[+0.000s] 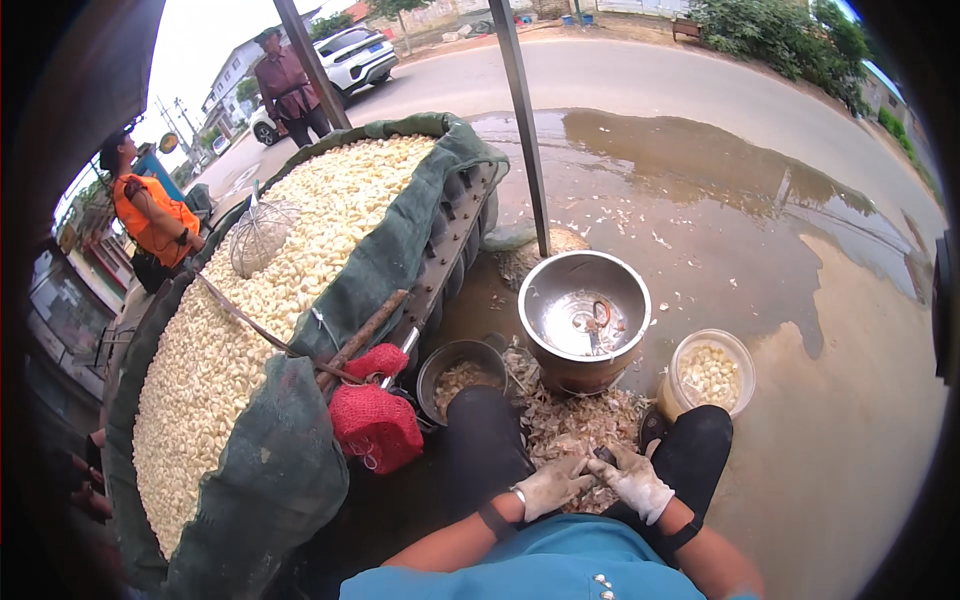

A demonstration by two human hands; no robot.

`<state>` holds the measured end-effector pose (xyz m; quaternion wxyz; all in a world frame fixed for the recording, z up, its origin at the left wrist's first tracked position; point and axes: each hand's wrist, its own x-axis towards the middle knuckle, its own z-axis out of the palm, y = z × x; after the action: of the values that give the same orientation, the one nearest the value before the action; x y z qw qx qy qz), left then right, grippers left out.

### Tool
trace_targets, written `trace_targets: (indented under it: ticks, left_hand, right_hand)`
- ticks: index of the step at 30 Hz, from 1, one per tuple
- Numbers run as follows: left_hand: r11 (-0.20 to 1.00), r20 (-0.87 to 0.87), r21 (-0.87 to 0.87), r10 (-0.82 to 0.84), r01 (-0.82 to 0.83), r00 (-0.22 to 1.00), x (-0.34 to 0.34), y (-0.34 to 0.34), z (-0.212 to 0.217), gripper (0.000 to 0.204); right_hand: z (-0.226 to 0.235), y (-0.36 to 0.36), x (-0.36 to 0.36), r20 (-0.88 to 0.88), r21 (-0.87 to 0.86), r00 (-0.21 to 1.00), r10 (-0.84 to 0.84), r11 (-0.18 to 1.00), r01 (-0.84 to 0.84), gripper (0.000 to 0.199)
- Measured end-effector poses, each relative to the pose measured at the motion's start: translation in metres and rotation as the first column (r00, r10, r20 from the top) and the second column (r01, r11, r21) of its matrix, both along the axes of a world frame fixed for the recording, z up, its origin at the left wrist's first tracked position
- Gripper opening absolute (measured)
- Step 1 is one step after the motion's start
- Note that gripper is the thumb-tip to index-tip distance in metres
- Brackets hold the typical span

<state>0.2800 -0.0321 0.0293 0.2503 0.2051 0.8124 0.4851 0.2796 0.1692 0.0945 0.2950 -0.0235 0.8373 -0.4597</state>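
Note:
My left hand (553, 487), in a whitish work glove, is over my lap with its fingers closed; whatever they hold is too small to make out. Close beside it is my right hand (640, 484), gloved too and closed on a short dark object (605, 456), whose kind I cannot tell. Below the hands and between my knees lies a heap of papery garlic skins (585, 425). A steel bowl (640, 330) with some scraps inside stands just beyond the heap. By my right knee, a whitish tub (747, 385) holds peeled garlic cloves (709, 374).
A dark metal pot (428, 390) with pale pieces is by my left knee. Red mesh bags (375, 425) hang against a large green-lined bin (275, 470) of peeled cloves. A wire strainer (262, 238) rests on them. A metal post (525, 130) rises ahead. Two people stand beyond the bin.

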Motion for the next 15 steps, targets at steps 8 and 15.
trace_targets:
  ticks: [8, 15]
  left_hand:
    - [0.989, -0.074, -0.042, -0.145, 0.142, 0.987, 0.001, -0.012, 0.016, 0.041]
    - [0.921, 0.431, 0.39, -0.175, -0.008, 0.885, -0.006, -0.013, 0.063, 0.031]
  right_hand:
    - [-0.02, -0.004, 0.01, -0.167, -0.192, 0.982, -0.094, 0.979, 0.061, 0.047]
    - [0.005, -0.003, 0.01, 0.037, -0.401, 0.997, -0.066, 0.913, 0.075, 0.038]
